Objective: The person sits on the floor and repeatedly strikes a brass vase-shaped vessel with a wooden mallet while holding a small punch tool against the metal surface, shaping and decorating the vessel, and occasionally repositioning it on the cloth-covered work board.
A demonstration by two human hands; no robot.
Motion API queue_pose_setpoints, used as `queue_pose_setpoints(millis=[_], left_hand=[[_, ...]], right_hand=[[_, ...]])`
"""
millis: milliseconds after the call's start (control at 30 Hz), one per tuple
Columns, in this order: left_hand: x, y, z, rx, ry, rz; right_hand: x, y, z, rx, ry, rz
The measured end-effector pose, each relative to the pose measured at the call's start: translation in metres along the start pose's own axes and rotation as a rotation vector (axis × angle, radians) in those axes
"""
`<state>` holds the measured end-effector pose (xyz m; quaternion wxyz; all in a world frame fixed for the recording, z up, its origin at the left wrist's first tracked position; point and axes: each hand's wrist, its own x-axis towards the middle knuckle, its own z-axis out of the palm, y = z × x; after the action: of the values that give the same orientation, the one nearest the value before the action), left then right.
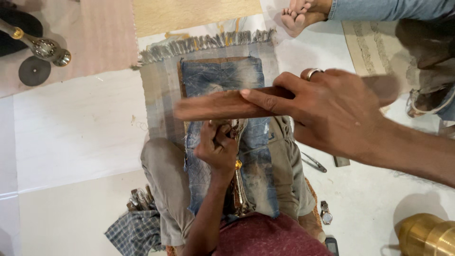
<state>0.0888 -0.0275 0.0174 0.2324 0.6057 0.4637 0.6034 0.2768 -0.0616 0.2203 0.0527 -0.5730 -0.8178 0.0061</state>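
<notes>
White floor runs under everything, and the person sits on it with legs folded, a worn strip of blue denim (222,80) draped from the lap out over a small fringed mat (161,90) toward the far edge of the scene. The left hand (217,148) is closed in a fist-like grip round a slim metal workpiece (237,189), partly brass-coloured, pinning its upper end down on the denim at mid-lap. The right hand (332,111) is wrapped round a long brown wooden bar (222,104), forefinger laid along its top, holding it crosswise just above the workpiece; the bar is smeared with motion blur, so whether it touches the metal at this instant cannot be told. To work well here, the bar likely needs to stay flat and square across the piece, with the left fist kept low and clear of its path, and the denim pulled smooth so the metal does not roll. A wristwatch (325,212) and a small metal tool (313,162) lie on the floor by the right knee, a checked cloth (135,232) by the left, a brass vessel (426,234) at the near right corner, and another person's bare foot (296,19) at the far edge.
</notes>
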Motion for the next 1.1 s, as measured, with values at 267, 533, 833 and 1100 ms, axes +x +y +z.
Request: queue_pose_setpoints(millis=[267, 533, 833, 1100], left_hand=[[-0.005, -0.012, 0.001, -0.129, 0.062, 0.003], [0.012, -0.017, -0.006, -0.034, -0.162, 0.104], [0.059, -0.016, -0.019, 0.033, -0.625, 0.345], [0.089, -0.014, -0.017, 0.01, -0.905, 0.452]], right_hand=[[-0.013, -0.014, -0.003, -0.078, -0.196, 0.163], [-0.038, 0.009, 0.029, 0.028, 0.011, 0.143], [-0.074, 0.015, 0.076, 0.686, 0.285, 0.385], [-0.094, -0.01, 0.121, 0.724, 0.512, 0.458]])
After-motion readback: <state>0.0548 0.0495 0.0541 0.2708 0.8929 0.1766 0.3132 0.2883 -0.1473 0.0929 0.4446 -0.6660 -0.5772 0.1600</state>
